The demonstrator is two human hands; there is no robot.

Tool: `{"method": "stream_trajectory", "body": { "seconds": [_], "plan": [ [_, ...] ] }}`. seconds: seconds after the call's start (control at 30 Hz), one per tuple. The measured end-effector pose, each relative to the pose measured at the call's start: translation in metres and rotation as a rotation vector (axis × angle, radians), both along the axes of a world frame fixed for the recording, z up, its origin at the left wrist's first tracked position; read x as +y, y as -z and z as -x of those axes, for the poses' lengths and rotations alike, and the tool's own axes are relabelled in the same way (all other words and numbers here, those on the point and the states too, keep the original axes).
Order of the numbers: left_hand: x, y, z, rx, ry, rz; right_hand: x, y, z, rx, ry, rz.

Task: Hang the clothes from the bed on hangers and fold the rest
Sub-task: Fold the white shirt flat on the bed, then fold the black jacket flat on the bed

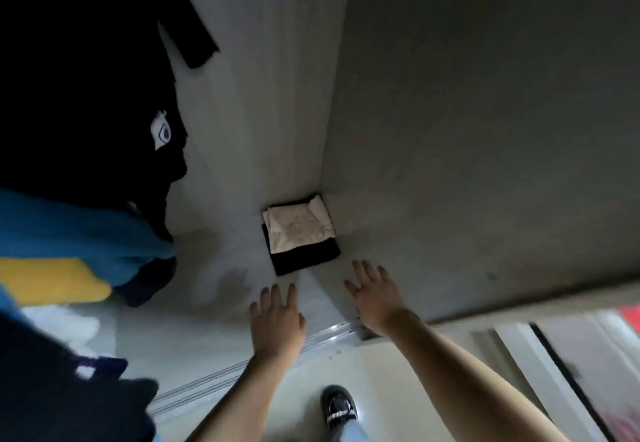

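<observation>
A folded cream garment [299, 225] lies on top of a folded black garment [304, 257] in the far right corner of the wardrobe floor [221, 289]. My left hand [277, 320] hovers just in front of the stack, fingers straight, holding nothing. To its right, my right hand [375, 294] is spread flat with its fingertips close to the black garment's right edge, also holding nothing. Hanging clothes fill the left: a black garment with a white patch [104, 112], and a blue and yellow one [69, 251].
The wardrobe's right side wall [485, 129] rises beside the stack. A metal sliding-door track [311, 337] runs across the front of the floor. My shoe [337, 405] stands on the pale room floor below. A sliding door [554, 355] is at the lower right.
</observation>
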State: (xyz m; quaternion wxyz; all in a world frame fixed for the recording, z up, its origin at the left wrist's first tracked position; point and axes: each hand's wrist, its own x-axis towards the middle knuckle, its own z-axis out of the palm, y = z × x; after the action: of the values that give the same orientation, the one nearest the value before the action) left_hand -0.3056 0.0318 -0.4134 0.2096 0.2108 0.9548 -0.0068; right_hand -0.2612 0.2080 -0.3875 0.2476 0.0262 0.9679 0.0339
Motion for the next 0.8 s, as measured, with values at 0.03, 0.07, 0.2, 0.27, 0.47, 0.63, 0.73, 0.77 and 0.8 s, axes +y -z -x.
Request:
{"method": "stream_trajectory", "body": {
  "seconds": [0.03, 0.07, 0.2, 0.27, 0.47, 0.63, 0.73, 0.77, 0.8],
  "plan": [
    [-0.002, -0.019, -0.014, 0.006, 0.049, -0.012, -0.007, -0.02, -0.025, -0.005, 0.06, 0.016],
    [-0.004, -0.03, -0.022, 0.012, 0.076, -0.029, -0.011, -0.031, -0.042, 0.022, 0.094, 0.042],
    [-0.004, -0.099, -0.059, 0.066, 0.267, -0.195, -0.02, -0.096, -0.132, 0.224, 0.258, 0.016],
    [0.003, -0.119, -0.078, 0.046, 0.37, -0.292, -0.02, -0.118, -0.18, 0.241, 0.366, -0.007],
    [0.061, -0.172, -0.153, 0.001, 0.664, -0.429, -0.015, -0.164, -0.322, 0.361, 0.758, -0.114],
    [0.124, -0.205, -0.259, 0.015, 0.992, -0.536, -0.05, -0.2, -0.461, 0.404, 1.165, -0.254],
    [0.141, -0.221, -0.337, -0.01, 1.155, -0.563, -0.086, -0.222, -0.536, 0.44, 1.358, -0.425],
    [0.143, -0.225, -0.364, -0.01, 1.221, -0.572, -0.101, -0.228, -0.56, 0.491, 1.4, -0.468],
    [0.143, -0.229, -0.39, -0.03, 1.274, -0.594, -0.118, -0.233, -0.581, 0.507, 1.433, -0.482]
  ]
}}
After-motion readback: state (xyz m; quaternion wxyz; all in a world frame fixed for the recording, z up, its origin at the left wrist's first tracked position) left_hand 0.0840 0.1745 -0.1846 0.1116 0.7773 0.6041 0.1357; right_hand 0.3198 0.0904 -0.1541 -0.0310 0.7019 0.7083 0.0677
